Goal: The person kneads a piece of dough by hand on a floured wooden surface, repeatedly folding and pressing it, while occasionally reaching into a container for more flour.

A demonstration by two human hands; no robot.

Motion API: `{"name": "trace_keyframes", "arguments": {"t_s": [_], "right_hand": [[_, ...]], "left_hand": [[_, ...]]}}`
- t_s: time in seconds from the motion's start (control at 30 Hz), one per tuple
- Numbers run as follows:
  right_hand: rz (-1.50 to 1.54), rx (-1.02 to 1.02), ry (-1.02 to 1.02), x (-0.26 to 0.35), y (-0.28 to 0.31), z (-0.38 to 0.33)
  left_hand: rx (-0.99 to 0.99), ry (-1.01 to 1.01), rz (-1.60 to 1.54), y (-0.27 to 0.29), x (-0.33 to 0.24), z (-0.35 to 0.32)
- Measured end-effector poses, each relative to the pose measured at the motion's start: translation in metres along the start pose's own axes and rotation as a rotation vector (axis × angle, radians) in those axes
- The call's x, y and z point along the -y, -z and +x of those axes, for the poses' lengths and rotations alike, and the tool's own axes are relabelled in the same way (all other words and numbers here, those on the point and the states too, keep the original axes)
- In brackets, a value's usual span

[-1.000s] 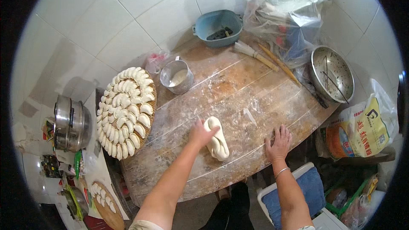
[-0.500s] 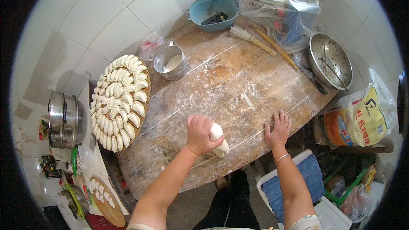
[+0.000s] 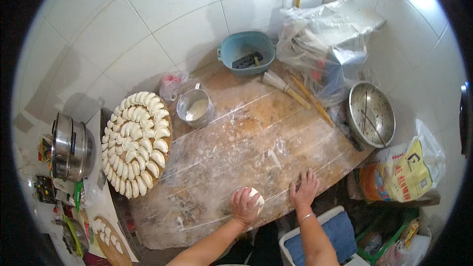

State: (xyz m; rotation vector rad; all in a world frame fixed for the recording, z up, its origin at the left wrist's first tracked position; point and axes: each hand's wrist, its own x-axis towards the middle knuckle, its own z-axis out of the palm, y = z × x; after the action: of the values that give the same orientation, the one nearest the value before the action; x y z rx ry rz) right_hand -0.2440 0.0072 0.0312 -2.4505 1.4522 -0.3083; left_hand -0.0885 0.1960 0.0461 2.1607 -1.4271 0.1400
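My left hand [image 3: 244,206] lies over a lump of white dough [image 3: 257,198] near the table's front edge, its fingers curled down on it. Much of the dough is hidden under the palm; a rounded part shows at the right of the fingers. To the right, my right hand [image 3: 304,188] rests on the wooden table [image 3: 221,152] by its edge, fingers stretched out and holding nothing. A bracelet is on that wrist. Flour dusts the boards around both hands.
A round board of dumplings [image 3: 135,143] stands at the left, beside a metal cup with flour [image 3: 196,111]. Toward the back are a blue-green basin [image 3: 246,53], a brush [image 3: 286,90], a rolling pin [image 3: 315,102] and a steel bowl [image 3: 372,113]. A stool with blue cloth [image 3: 322,239] sits below.
The head view has tipped up, so the table sits lower in the picture. My left hand has gone from gripping the long dough piece at its side to covering it from above.
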Motion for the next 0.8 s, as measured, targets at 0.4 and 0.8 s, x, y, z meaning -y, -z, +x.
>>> {"name": "trace_keyframes", "arguments": {"t_s": [0.4,0.8], "right_hand": [[-0.007,0.119,0.022,0.002,-0.004,0.003],[0.307,0.256,0.381,0.13,0.004,0.078]], "left_hand": [[0.2,0.004,-0.018,-0.088,0.03,0.093],[0.043,1.21,-0.554,-0.141,0.134,0.108]]}}
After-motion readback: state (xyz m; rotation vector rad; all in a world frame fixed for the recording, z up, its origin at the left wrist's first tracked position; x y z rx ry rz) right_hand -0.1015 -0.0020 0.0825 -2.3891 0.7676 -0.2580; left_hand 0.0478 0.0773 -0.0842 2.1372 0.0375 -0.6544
